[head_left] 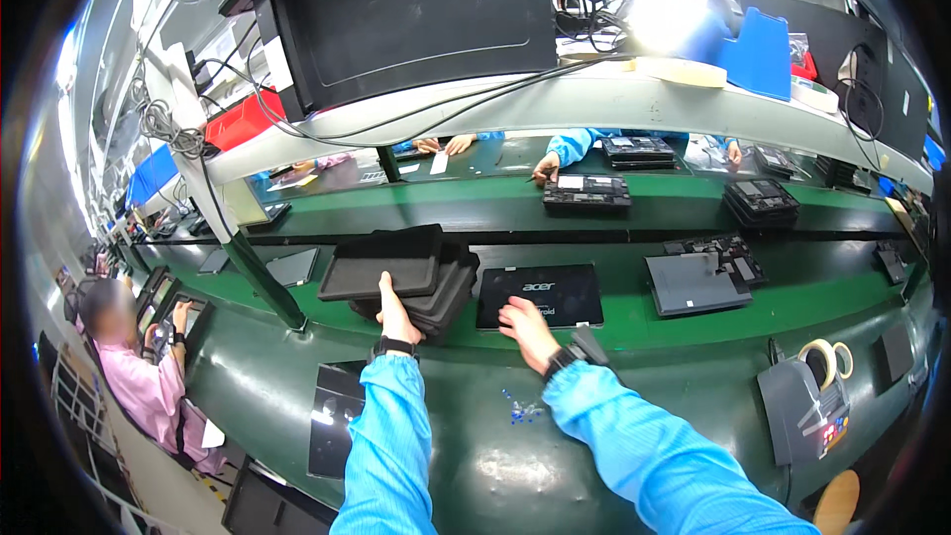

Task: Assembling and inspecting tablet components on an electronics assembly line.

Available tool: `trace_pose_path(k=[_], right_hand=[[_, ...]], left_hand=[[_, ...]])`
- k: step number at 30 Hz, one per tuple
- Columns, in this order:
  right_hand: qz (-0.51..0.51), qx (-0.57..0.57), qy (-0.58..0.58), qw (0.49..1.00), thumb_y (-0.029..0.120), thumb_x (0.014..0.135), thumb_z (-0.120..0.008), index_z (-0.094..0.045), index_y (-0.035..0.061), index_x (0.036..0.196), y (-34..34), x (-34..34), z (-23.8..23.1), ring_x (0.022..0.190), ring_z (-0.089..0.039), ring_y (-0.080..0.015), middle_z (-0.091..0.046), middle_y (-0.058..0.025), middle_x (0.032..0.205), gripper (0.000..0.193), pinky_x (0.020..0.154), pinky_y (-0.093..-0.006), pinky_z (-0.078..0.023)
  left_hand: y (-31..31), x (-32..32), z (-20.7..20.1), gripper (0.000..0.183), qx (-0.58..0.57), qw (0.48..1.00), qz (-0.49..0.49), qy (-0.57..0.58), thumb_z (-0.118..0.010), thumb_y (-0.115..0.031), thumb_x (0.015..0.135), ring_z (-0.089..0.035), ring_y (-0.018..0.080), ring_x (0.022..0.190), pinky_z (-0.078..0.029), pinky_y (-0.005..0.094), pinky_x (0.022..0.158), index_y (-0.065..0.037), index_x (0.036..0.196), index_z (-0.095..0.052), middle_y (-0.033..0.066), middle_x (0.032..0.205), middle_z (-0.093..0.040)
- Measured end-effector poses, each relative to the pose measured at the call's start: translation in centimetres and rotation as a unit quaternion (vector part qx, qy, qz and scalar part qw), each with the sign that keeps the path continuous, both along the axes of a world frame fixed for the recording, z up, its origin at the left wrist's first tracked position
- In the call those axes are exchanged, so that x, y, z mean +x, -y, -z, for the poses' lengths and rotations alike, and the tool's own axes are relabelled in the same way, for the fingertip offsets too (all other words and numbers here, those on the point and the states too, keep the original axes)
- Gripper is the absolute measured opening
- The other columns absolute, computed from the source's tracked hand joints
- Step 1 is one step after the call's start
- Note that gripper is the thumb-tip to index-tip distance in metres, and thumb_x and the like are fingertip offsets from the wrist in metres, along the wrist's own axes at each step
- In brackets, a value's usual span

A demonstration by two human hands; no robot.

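My left hand [396, 315] is at the front edge of a stack of black trays [451, 299]. Its thumb lies over the rim of the top tray [381, 266], with the other fingers below it; that tray sits a little askew on the stack. Just right of the stack, a black tablet [565, 307] lies lit on the green bench, showing white lettering. Over its near edge is my right hand [527, 329], fingers apart and slightly bent, holding nothing that I can see. A dark narrow object [592, 345] lies beside my right wrist, partly hidden by it.
A dark glossy panel [332, 426] lies left of my left forearm. Small blue bits [520, 408] are scattered between my arms. Rightward are a grey panel [698, 285] on circuit parts and a tape dispenser [792, 406]. A green post [265, 282] stands left; co-workers sit left and opposite.
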State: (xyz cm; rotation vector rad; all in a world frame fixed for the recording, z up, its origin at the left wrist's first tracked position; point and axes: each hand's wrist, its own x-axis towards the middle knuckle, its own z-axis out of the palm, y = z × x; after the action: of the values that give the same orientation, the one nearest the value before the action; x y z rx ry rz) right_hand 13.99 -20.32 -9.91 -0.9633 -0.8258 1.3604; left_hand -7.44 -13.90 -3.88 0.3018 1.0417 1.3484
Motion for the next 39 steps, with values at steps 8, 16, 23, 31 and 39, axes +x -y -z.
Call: trace_pose_path(k=[8,16,23,31,39], right_hand=[[0.022,0.037,0.081,0.996,0.010,0.091,-0.047,-0.039,-0.0051,0.128,10.4,8.7,-6.1,0.099,-0.058,-0.0222,-0.057,-0.0180,0.116,0.041,0.084,-0.0335,-0.049],[-0.031,0.007,0.115,0.993,0.010,0.092,-0.048,-0.053,-0.0027,0.113,21.8,15.6,-8.5,0.082,-0.062,-0.0179,-0.063,-0.0140,0.100,0.025,0.074,-0.0294,-0.051],[0.357,-0.031,0.045,0.933,0.002,0.091,-0.041,-0.053,0.0013,0.103,25.3,24.1,2.4,0.067,-0.055,-0.0128,-0.059,-0.0097,0.088,0.017,0.061,-0.0264,-0.050],[0.339,-0.021,0.126,0.932,0.004,0.087,-0.049,-0.060,0.0038,0.094,25.0,22.3,3.5,0.063,-0.057,-0.0085,-0.064,-0.0040,0.076,0.013,0.055,-0.0238,-0.047],[0.338,-0.025,0.180,0.924,0.008,0.087,-0.051,-0.061,0.0045,0.092,25.2,22.6,2.7,0.069,-0.063,-0.0149,-0.066,-0.0067,0.077,0.012,0.063,-0.0275,-0.049]], left_hand=[[-7.7,2.5,0.7,0.123,-0.098,0.978,-0.160,-0.092,-0.066,-0.070,0.063,-0.043,0.0392,0.121,-0.026,0.0641,0.100,-0.007,0.146,0.000,0.0162,0.146,-0.030],[-6.9,-5.3,1.8,0.074,0.170,0.979,-0.087,-0.070,-0.043,-0.059,0.086,-0.051,0.0283,0.118,-0.037,0.0434,0.102,-0.003,0.134,-0.045,0.0133,0.131,-0.051],[4.3,21.1,1.9,0.017,0.329,0.868,0.150,-0.340,-0.050,-0.010,0.089,-0.059,0.0142,0.083,-0.051,0.0258,0.067,-0.001,0.102,-0.058,0.0069,0.092,-0.061],[1.7,33.6,5.4,0.038,0.057,0.878,0.443,-0.174,-0.054,-0.017,0.088,-0.057,0.0304,0.097,-0.050,0.0427,0.088,0.007,0.117,-0.044,0.0191,0.108,-0.054],[-1.0,38.5,7.8,0.020,-0.042,0.912,0.404,-0.064,-0.060,-0.008,0.086,-0.054,0.0225,0.088,-0.053,0.0337,0.071,-0.007,0.104,-0.051,0.0081,0.097,-0.052]])
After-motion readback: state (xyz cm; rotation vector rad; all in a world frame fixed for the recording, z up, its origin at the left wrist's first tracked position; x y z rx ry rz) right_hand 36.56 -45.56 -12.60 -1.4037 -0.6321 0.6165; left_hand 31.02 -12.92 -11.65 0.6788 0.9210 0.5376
